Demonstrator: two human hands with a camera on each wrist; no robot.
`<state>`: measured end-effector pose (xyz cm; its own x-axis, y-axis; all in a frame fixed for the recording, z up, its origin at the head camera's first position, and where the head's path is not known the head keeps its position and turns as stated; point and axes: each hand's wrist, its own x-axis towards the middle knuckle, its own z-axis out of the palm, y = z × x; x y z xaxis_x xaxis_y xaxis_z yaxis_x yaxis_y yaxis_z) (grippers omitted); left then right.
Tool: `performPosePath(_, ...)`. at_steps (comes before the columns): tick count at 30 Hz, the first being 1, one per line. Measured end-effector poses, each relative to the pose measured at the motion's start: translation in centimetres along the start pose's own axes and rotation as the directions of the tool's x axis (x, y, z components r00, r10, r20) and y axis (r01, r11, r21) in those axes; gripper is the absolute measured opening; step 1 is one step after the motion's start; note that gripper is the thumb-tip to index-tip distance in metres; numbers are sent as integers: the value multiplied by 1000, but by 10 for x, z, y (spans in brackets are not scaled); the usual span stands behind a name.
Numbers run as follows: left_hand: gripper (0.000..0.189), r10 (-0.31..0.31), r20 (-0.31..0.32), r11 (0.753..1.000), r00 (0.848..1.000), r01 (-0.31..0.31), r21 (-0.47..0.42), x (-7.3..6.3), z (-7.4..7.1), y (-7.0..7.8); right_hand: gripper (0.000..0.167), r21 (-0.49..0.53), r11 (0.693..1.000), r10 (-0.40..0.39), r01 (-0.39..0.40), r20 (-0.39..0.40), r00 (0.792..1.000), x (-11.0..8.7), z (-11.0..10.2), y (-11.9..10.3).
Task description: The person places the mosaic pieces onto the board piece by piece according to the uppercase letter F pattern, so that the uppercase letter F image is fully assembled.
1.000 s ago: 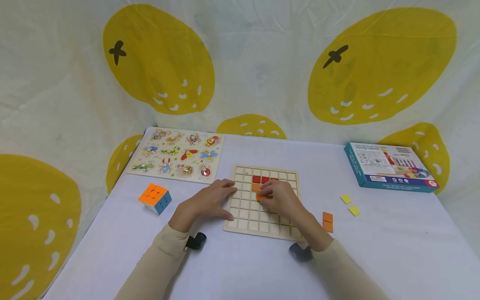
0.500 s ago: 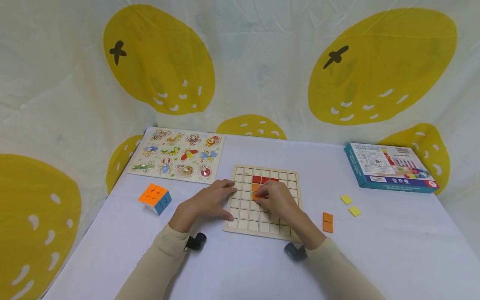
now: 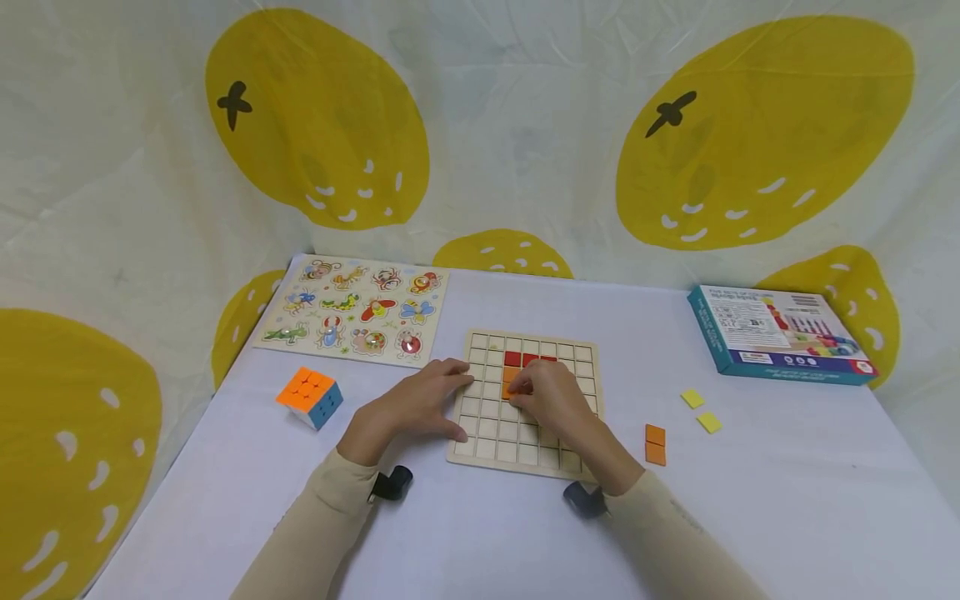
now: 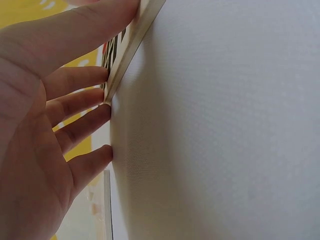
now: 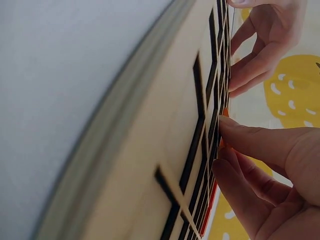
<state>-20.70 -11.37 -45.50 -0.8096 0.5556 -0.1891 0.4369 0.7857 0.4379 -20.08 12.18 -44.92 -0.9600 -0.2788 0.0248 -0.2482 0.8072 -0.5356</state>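
Observation:
A square wooden grid board (image 3: 487, 429) lies on the table under both hands. My left hand (image 3: 416, 402) rests along its left side, fingers spread and fairly straight, with thumb and fingertips at the edge. In the left wrist view, the fingers (image 4: 80, 77) reach the board's rim. My right hand (image 3: 558, 398) pinches an orange square tile (image 3: 509, 392) with thumb and fingers, low in a grid cell. Directly above it sits another orange tile (image 3: 511, 374), under a row of red tiles (image 3: 513, 358). The hand covers the cells to the right of the orange tiles.
Two loose orange tiles (image 3: 656, 445) and two yellow tiles (image 3: 708, 422) lie right of the board. A cube puzzle (image 3: 307, 393) stands at left, below an insect puzzle board (image 3: 352, 312). A flat box (image 3: 780, 333) lies at the back right.
My right hand has moved slightly left and lowered the orange tile from a tilt into the cell below the other orange one. The left hand has stayed still.

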Motion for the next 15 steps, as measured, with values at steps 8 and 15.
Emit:
performPosePath(8,88,-4,-5,1000,1000,4,-1,0,0,0,9,3,1000,1,-1,29,1000,-1,-2,-1)
performPosePath(15,89,-13,-6,1000,1000,13,-11,-1,0,2,9,0,1000,-13,13,15,1000,-3,-1,0)
